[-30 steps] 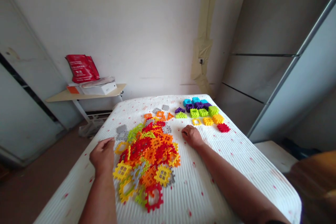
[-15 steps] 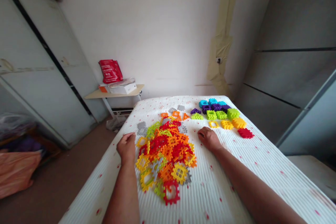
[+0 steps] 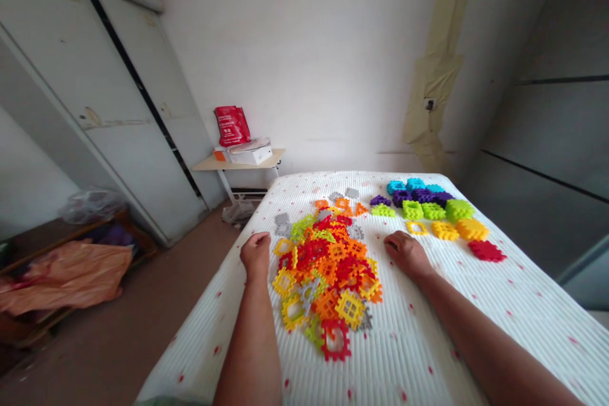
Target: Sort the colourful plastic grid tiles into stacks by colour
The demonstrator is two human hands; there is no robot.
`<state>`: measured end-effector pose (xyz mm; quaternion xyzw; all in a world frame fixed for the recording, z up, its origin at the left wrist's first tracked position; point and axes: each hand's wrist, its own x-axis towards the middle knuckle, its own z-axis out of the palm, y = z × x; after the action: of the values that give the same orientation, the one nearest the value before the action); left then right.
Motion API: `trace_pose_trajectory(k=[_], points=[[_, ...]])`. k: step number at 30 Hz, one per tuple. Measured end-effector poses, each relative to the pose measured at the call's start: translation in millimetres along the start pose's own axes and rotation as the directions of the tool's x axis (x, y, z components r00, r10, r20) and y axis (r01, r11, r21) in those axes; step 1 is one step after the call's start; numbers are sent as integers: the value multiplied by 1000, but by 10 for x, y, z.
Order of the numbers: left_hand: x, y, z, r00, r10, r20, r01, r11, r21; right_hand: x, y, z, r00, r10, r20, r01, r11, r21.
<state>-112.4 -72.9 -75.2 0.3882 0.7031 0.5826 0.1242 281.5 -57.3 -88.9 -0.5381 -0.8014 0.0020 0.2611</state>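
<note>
A heap of mixed plastic waffle blocks [image 3: 323, 279] in red, orange, yellow, green and grey lies on a white ribbed mattress cover [image 3: 428, 330]. My left hand [image 3: 255, 255] rests loosely curled against the heap's upper left side, holding nothing I can see. On the right side of the heap, my right hand [image 3: 408, 255] lies curled on the cover, also empty. Beyond it stand sorted groups: cyan blocks [image 3: 397, 187], purple blocks [image 3: 419, 195], green blocks [image 3: 431, 210], yellow blocks [image 3: 445, 230] and a red block [image 3: 486, 250].
A small shelf table [image 3: 238, 165] against the far wall holds a red bag [image 3: 231, 126] and a white box [image 3: 250, 155]. A white wardrobe [image 3: 143, 108] stands left. Orange cloth [image 3: 66, 279] lies low on the left, beyond the mattress edge.
The view has swung left, so the mattress and blocks sit further right in the frame. Both hands stay beside the heap, and no block has visibly moved.
</note>
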Motion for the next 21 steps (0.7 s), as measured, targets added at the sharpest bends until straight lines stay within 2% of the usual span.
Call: trace_pose_trajectory(k=[7, 13, 17, 21], points=[[-88, 64, -25, 992, -54, 117, 27, 975, 219, -4, -4, -9, 1000, -1, 1, 1, 1000, -7], [-150, 138, 32, 985, -102, 139, 52, 944, 325, -1, -31, -34, 1000, 5, 9, -5, 1000, -5], [-131, 115, 31, 986, -112, 122, 75, 960, 270, -1, -31, -28, 1000, 14, -3, -14, 1000, -6], [-87, 85, 25, 991, -87, 97, 80, 994, 80, 4, -10, -6, 999, 30, 11, -30, 1000, 2]])
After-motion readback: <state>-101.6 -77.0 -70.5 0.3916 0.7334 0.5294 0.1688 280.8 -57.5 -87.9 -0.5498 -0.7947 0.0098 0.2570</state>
